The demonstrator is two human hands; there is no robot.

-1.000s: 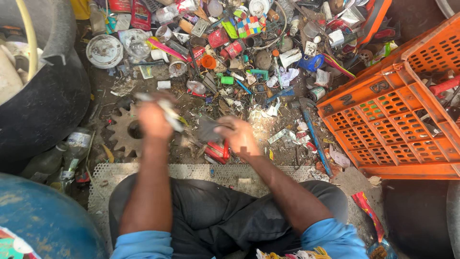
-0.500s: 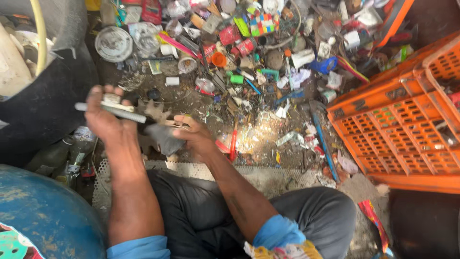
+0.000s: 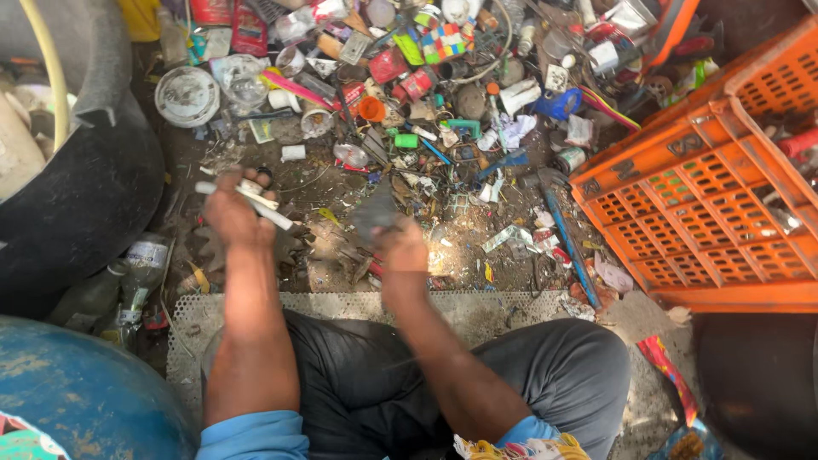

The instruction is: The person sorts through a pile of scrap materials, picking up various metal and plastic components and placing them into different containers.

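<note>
my left hand (image 3: 232, 213) is closed on a white rod (image 3: 243, 203), my right (image 3: 400, 249) grips a grey scrap (image 3: 376, 213) over the floor, and i judge most scrap (image 3: 443, 94) still unsorted.

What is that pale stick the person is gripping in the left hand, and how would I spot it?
Start at the big black tub on the left; just right of its edge is the left hand. Across its fist lies a thin whitish rod, poking out on both sides. Unlike the bright scraps scattered beyond it, it is plain, pale, straight and lifted off the ground.
</note>
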